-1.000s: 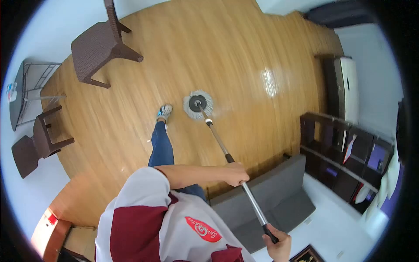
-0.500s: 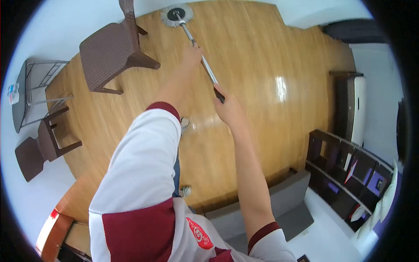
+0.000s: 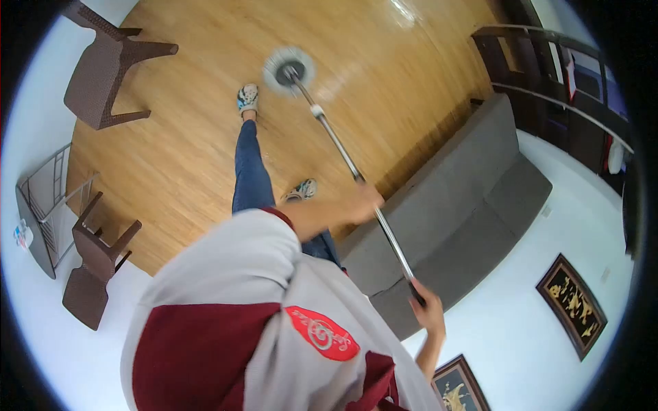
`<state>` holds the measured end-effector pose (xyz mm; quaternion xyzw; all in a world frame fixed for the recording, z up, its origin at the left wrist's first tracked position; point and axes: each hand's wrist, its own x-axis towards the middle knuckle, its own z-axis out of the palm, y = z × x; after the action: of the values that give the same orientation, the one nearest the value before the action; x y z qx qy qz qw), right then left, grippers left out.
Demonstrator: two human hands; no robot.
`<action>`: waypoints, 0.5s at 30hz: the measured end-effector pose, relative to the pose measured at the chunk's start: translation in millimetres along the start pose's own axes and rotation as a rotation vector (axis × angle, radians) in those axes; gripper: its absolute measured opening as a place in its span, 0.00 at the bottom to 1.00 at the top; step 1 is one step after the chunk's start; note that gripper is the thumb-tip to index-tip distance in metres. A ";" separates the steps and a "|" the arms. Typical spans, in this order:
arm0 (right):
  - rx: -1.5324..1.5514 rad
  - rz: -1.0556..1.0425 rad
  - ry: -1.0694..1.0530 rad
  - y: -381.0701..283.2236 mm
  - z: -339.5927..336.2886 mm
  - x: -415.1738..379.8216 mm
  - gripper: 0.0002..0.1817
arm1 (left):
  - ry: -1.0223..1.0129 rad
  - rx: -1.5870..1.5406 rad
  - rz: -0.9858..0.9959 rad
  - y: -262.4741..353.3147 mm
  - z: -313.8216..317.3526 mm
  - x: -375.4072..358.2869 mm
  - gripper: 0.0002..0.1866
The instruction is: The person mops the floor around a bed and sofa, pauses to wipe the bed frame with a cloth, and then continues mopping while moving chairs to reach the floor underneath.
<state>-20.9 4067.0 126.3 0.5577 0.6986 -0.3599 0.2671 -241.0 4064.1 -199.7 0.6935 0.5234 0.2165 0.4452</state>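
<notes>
A round mop head [image 3: 289, 70] with pale fringe and a dark centre lies on the wooden floor, slightly blurred. From it a metal mop pole [image 3: 337, 142] runs down to the right across my body. My left hand [image 3: 363, 203] is wrapped around the middle of the pole. Near the pole's dark end grip, my right hand [image 3: 428, 308] is closed around it, in front of the grey sofa. My feet, in patterned clogs [image 3: 248, 99], stand on the floor below the mop head.
Brown woven chairs [image 3: 103, 72] and a folding table [image 3: 35, 229] stand on the left. A grey sofa [image 3: 445, 198] runs along the right beside the pole, with a dark shelf [image 3: 548, 96] beyond it. Framed pictures [image 3: 572, 305] are on the wall.
The mop head has come closer to my feet. Both hands have moved down and to the right with the pole, and the view has turned towards the sofa.
</notes>
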 end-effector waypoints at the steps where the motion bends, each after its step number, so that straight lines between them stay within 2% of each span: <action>1: 0.002 0.006 0.061 42.4 -7.4 -50.2 0.29 | -0.014 0.044 0.097 51.3 38.7 11.3 0.09; 2: -0.035 0.110 0.079 53.7 -20.7 -92.5 0.29 | -0.033 -0.010 0.161 102.7 62.1 14.7 0.14; 3: -0.075 0.214 0.097 55.7 -39.7 -125.4 0.28 | -0.162 -0.072 0.180 143.5 86.6 28.3 0.18; 5: -0.144 0.364 0.173 52.3 -54.1 -163.7 0.26 | -0.270 -0.165 0.232 199.5 130.5 48.4 0.19; 6: -0.154 0.317 0.250 63.6 -50.7 -176.4 0.25 | -0.331 -0.184 0.262 216.4 146.4 56.9 0.19; 10: -0.322 0.362 0.213 45.6 -54.9 -178.3 0.24 | -0.399 -0.134 0.328 246.6 180.4 70.2 0.18; 11: -0.270 0.379 0.225 46.3 -54.6 -181.8 0.24 | -0.382 -0.117 0.337 248.4 180.3 70.3 0.18; 13: -0.172 0.392 0.234 44.2 -59.4 -181.3 0.23 | -0.342 -0.096 0.364 240.7 166.7 60.5 0.17; 15: -0.123 0.261 0.253 34.8 -57.7 -178.6 0.22 | -0.279 -0.070 0.400 214.5 134.0 44.4 0.16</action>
<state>56.5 4012.5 292.0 0.6671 0.6691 -0.2056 0.2550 -8.1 4040.6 -94.3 0.7907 0.3014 0.2202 0.4853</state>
